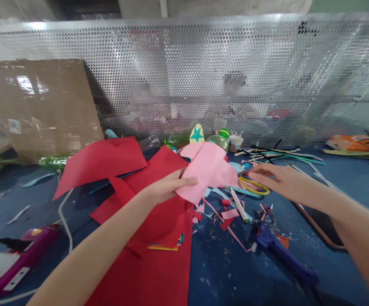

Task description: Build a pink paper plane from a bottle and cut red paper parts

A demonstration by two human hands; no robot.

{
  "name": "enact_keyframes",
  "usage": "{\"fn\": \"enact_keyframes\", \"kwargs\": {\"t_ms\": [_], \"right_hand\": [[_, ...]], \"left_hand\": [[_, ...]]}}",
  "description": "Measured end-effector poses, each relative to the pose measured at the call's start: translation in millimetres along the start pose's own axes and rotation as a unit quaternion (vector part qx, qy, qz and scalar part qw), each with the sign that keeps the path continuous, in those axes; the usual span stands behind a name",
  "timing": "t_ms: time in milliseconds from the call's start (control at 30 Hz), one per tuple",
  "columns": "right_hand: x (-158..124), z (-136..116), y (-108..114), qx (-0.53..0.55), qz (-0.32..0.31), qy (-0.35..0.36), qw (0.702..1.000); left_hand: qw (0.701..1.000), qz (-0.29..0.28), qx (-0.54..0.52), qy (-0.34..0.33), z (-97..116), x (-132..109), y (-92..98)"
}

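My left hand (171,185) grips a piece of pink paper (205,172) by its left edge, thumb on top and fingers underneath. The paper has a rounded, cut upper outline and is held above sheets of red paper (159,212). To the right, my right hand (270,176) has its fingers bent and their tips drawn together by a small red bit; what they hold is unclear. Just below those fingers is a pair of scissors with yellow handle loops (256,187). A white marker (239,206) lies among pink, red and light-blue paper scraps (229,216).
A blue glue gun (286,255) and a phone (321,227) lie at right. A purple power strip (25,255) with a white cable sits at left. Bottles (221,140), pipe cleaners (286,155) and a cardboard box (40,110) stand along the perforated metal screen (187,76).
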State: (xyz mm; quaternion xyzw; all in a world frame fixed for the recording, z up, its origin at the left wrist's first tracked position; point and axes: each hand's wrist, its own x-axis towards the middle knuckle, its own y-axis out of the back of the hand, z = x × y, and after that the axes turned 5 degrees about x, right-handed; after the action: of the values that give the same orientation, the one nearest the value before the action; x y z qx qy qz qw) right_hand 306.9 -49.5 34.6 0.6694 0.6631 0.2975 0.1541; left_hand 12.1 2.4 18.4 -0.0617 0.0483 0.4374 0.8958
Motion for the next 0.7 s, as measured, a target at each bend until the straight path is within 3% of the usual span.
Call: {"fn": "enact_keyframes", "kwargs": {"t_ms": [67,100,200,400,600,700], "right_hand": [[-18,4,9,-0.205,-0.096,0.011,0.974],[-29,8,11,-0.274,-0.114,0.012,0.955],[-63,24,6,-0.362,-0.168,0.048,0.916],[-104,50,-15,-0.323,-0.067,0.156,0.931],[-122,51,-26,-0.291,0.062,0.193,0.935],[-122,52,-26,-0.287,0.128,0.173,0.934]], "left_hand": [[0.998,0.037,-0.052,-0.005,-3,3,4.7],[0.996,0.05,-0.07,-0.003,-5,5,6.4],[0.993,0.072,-0.091,0.008,-11,8,8.1],[0.992,0.072,-0.102,0.009,-22,10,3.4],[0.995,0.007,-0.103,0.01,-19,1,1.9],[0.993,0.007,-0.115,0.032,-19,-5,0.9]]}}
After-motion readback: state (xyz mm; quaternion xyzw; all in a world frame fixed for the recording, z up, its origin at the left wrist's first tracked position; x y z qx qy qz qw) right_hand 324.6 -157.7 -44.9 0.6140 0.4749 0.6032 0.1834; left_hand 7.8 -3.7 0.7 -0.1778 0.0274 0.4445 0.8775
